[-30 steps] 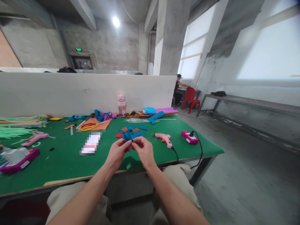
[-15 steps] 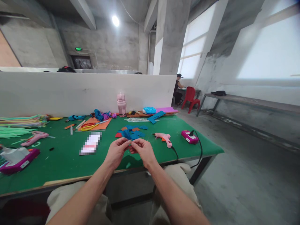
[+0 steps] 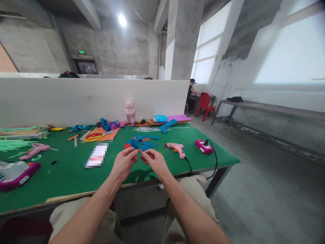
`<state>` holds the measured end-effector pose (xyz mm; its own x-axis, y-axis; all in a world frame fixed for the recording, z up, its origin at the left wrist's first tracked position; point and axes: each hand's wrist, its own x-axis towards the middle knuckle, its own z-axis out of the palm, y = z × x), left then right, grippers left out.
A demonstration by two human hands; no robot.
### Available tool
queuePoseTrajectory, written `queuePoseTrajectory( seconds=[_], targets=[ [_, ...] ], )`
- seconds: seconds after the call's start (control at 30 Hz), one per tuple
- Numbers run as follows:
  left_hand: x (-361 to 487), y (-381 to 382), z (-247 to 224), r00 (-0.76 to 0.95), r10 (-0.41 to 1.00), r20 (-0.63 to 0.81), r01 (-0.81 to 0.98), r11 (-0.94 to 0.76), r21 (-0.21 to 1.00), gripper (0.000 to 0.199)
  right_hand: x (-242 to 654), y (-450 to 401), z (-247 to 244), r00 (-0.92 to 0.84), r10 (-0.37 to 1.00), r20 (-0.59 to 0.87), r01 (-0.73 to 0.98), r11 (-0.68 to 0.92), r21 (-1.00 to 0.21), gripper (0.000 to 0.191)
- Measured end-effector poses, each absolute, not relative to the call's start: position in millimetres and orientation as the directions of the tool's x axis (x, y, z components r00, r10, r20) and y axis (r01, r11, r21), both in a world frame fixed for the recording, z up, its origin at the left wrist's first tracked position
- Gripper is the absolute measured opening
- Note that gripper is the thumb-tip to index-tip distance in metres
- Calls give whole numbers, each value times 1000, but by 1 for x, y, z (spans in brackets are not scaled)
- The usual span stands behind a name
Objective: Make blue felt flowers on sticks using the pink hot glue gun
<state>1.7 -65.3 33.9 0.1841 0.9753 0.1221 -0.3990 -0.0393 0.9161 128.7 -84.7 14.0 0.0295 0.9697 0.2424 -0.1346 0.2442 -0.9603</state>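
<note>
My left hand point(image 3: 124, 163) is closed in a pinch on a gathered blue crepe-paper piece point(image 3: 133, 143), which fans out above its fingertips. Close beside it, my right hand point(image 3: 155, 164) also pinches, its fingertips almost meeting the left ones at the base of the blue piece. What lies between the right fingers is too small to make out. Just beyond both hands, several cut blue paper pieces point(image 3: 148, 145) and a few orange ones lie on the green table. A pink glue gun point(image 3: 176, 148) rests to the right of my right hand.
A magenta power strip point(image 3: 203, 146) with a black cord sits near the right table edge. To the left lie a phone with a blurred screen point(image 3: 96, 155), yellow-handled scissors point(image 3: 95, 136) and another pink glue gun point(image 3: 35, 151). A pink bottle point(image 3: 130, 112) stands by the white partition point(image 3: 96, 98).
My fingertips have drawn slightly apart, and the blue piece now tilts to the left above my left hand. The whole view has shifted a little.
</note>
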Motion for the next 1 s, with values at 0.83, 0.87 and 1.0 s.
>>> queuePoseTrajectory(
  seconds=[0.83, 0.87, 1.0],
  targets=[
    [1, -67, 34, 228, 969, 92, -325, -13, 946, 23, 287, -51, -10, 461, 883, 84, 618, -252, -745, 23],
    [0, -66, 33, 218, 971, 98, -319, -24, 947, 22, 282, -54, -9, 454, 885, 98, 597, -221, -771, 24],
    [-1, -61, 29, 194, 974, 117, -303, -54, 952, 22, 254, -67, 0, 401, 903, 156, 421, -30, -906, 29]
  ],
)
